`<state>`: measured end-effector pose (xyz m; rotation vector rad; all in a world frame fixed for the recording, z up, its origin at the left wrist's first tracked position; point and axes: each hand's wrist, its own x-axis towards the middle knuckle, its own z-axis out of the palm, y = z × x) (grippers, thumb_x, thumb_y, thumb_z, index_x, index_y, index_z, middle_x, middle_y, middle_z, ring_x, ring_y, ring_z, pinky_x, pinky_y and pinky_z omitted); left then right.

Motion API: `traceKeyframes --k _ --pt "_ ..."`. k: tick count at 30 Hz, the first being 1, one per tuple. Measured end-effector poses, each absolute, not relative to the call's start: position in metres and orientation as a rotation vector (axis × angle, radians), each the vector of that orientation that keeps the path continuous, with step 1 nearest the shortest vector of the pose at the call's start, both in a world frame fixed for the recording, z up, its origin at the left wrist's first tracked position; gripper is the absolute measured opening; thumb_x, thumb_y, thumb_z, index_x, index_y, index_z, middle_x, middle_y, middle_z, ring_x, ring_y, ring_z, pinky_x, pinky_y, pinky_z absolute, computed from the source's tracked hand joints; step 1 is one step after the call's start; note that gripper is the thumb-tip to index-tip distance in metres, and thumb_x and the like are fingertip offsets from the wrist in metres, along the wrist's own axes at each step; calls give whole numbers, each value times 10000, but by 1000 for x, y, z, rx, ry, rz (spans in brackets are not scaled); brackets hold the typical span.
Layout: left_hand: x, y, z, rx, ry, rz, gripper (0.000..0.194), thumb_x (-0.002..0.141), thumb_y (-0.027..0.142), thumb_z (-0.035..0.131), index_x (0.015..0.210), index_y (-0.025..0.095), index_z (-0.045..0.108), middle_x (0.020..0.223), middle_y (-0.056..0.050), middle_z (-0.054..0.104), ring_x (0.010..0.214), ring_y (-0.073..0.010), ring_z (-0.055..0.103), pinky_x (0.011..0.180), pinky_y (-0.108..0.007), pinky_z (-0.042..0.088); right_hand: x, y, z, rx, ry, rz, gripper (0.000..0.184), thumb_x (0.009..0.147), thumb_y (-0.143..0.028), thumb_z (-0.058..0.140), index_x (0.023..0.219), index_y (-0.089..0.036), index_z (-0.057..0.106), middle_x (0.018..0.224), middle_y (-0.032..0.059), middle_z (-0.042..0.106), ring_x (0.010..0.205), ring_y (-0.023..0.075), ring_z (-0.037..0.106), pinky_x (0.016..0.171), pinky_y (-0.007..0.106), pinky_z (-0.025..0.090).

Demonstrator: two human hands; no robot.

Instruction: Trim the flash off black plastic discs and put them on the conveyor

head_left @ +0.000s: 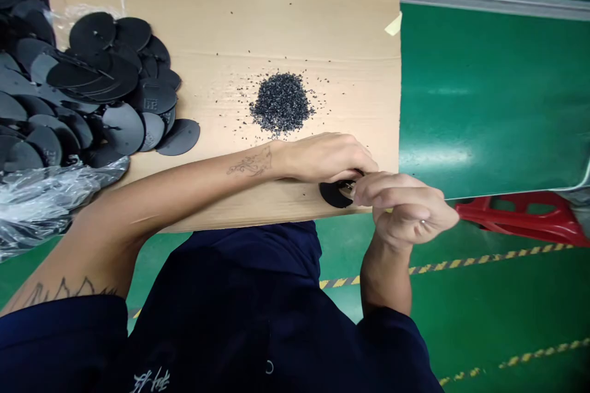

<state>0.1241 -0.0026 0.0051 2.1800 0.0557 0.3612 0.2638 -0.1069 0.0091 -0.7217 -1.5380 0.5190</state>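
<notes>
A round black plastic disc (pixel 335 195) lies at the near edge of the cardboard, partly covered by both hands. My left hand (pixel 329 156) reaches across from the left, its fingers bent down and closed at the far rim of the disc. Over the disc's right side, my right hand (pixel 405 204) is closed, with thumb and fingers pinched together. A small shiny spot shows at its palm, and what it grips is mostly hidden. Beyond my left hand sits a pile of tiny black pieces (pixel 282 104), with loose bits scattered around it.
Many black discs (pixel 152 95) are heaped at the left, beside a clear plastic bag (pixel 50 196). The cardboard sheet (pixel 207 24) covers part of a green tabletop (pixel 488 98). A red plastic stool (pixel 530 218) stands below the table's right side. Yellow-black tape marks the green floor.
</notes>
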Motion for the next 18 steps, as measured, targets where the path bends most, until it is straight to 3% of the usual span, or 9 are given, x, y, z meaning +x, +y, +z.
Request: traceKeyframes --k 6,11,18 --pt "124 6 8 2067 39 314 238 909 117 521 770 177 704 767 -22 708 699 -124 618 693 -265 461 265 -100 9 -764 -1596 498 316 1033 -350 546 792 -206 689 643 5 655 496 156 646 440 276 558" --pt "123 9 9 2011 75 279 193 870 121 582 781 180 743 762 -19 720 705 -136 633 686 -269 471 256 -92 9 -775 -1418 439 405 1016 -377 576 648 -210 598 519 -33 506 347 115 497 318 244 455" --pt "125 14 7 2035 152 240 152 799 103 634 774 197 751 719 6 684 753 -169 639 732 -298 491 253 -88 8 -681 -1438 447 336 1024 -300 565 717 -170 598 551 -29 443 353 86 443 340 224 453"
